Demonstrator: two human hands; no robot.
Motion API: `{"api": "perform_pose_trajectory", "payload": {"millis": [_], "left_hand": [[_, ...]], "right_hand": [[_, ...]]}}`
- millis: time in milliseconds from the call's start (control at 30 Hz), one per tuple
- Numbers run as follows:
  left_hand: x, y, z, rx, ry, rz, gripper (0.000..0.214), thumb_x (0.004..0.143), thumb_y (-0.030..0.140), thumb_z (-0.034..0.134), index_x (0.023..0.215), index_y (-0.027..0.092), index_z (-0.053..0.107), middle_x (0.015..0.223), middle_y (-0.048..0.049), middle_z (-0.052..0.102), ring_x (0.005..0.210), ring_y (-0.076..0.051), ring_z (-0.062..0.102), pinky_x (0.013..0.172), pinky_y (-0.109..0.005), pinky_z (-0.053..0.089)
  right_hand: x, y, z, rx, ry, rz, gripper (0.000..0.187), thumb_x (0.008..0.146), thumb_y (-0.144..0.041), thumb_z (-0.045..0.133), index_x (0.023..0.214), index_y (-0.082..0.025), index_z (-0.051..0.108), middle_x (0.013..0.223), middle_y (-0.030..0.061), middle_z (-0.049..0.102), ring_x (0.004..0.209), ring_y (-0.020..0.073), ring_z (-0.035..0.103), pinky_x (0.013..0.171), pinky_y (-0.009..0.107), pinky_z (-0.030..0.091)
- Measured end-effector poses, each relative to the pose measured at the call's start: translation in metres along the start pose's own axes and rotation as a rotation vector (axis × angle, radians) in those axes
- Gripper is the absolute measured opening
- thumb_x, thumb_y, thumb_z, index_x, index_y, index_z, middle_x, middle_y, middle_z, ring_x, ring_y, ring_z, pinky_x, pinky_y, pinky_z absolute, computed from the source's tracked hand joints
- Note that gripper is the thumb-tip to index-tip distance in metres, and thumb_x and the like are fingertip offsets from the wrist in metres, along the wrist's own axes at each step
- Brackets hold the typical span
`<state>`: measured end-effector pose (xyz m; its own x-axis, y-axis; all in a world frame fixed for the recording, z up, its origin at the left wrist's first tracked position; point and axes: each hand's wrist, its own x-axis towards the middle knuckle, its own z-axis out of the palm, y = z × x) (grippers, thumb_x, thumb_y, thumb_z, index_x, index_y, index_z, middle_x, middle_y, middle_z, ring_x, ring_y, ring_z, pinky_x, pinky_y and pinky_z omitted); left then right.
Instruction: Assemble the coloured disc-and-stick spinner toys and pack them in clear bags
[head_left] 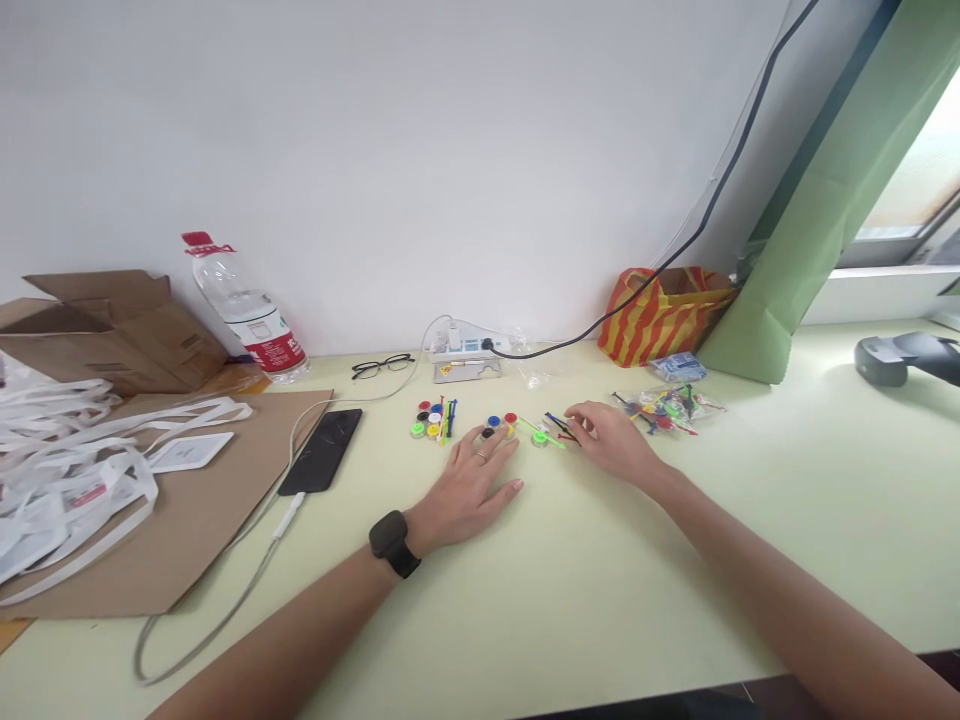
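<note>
My left hand [474, 490] lies flat with its fingers apart, a dark watch on its wrist. Its fingertips touch a small group of coloured round plastic discs, among them a blue disc [493, 422] and a red disc [511, 418]. My right hand [611, 440] has its fingers curled together by the ends of dark thin plastic sticks [561, 427]; what is between the fingertips is hidden. A bright green disc [539, 439] lies between the hands. Farther left is a neat set of discs [430, 419] beside several upright-lying coloured sticks [448, 420].
Right of my right hand lies a clear bag of mixed discs and sticks [671, 408]. A phone [321, 452] with a cable, glasses [382, 367], a power strip [469, 341], a leaning bottle [255, 320], cardboard [217, 500] and a striped bag [637, 325] stand or lie around.
</note>
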<state>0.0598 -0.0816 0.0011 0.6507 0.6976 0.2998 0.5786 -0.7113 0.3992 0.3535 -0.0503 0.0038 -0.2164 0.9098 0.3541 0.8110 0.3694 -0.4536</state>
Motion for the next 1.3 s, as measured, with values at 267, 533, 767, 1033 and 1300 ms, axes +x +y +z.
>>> {"api": "perform_pose_trajectory", "payload": {"millis": [267,533,767,1033,1300], "left_hand": [[0.001,0.008,-0.006,0.065,-0.111,-0.071,0.063,0.103,0.056,0.040,0.161,0.034,0.027,0.171,-0.0040,0.018,0.155,-0.036,0.013,0.121,-0.058,0.023],[0.002,0.015,-0.010,0.017,-0.033,-0.032,0.054,0.101,0.047,0.049,0.151,0.027,0.043,0.153,-0.0100,0.045,0.144,-0.033,0.031,0.120,-0.054,0.031],[0.006,0.002,0.000,-0.092,0.105,-0.017,0.029,0.103,0.029,0.048,0.128,0.023,0.062,0.130,-0.0100,0.061,0.129,-0.028,0.045,0.111,-0.047,0.042],[0.005,0.008,-0.006,-0.269,0.040,-0.060,0.021,0.100,0.032,0.055,0.116,0.024,0.066,0.115,-0.0083,0.066,0.118,-0.026,0.056,0.103,-0.043,0.047],[0.006,0.008,0.000,-0.685,0.023,-0.149,0.025,0.094,0.034,0.067,0.115,0.021,0.067,0.104,-0.0062,0.068,0.090,-0.017,0.063,0.086,-0.033,0.054]], "right_hand": [[-0.001,0.010,-0.001,-0.221,-0.137,0.051,0.017,0.093,-0.016,0.052,0.094,-0.021,0.068,0.095,0.0051,0.072,0.089,0.0201,0.063,0.071,0.030,0.036],[-0.005,0.003,0.002,-0.284,-0.076,-0.032,0.015,0.094,-0.015,0.051,0.095,-0.021,0.064,0.095,0.0055,0.068,0.090,0.0200,0.062,0.071,0.029,0.036],[-0.006,0.002,0.004,-0.221,-0.043,-0.003,0.013,0.093,-0.014,0.050,0.087,-0.020,0.059,0.094,0.0058,0.068,0.089,0.0206,0.063,0.072,0.030,0.038],[-0.002,0.003,0.005,0.268,-0.016,0.118,0.008,0.093,-0.028,0.052,0.088,-0.022,0.054,0.083,0.0032,0.068,0.074,0.0194,0.062,0.065,0.031,0.046],[-0.003,-0.012,0.004,0.451,0.066,0.013,0.014,0.095,-0.036,0.054,0.090,-0.023,0.055,0.087,0.0040,0.065,0.083,0.0206,0.064,0.074,0.034,0.052]]}}
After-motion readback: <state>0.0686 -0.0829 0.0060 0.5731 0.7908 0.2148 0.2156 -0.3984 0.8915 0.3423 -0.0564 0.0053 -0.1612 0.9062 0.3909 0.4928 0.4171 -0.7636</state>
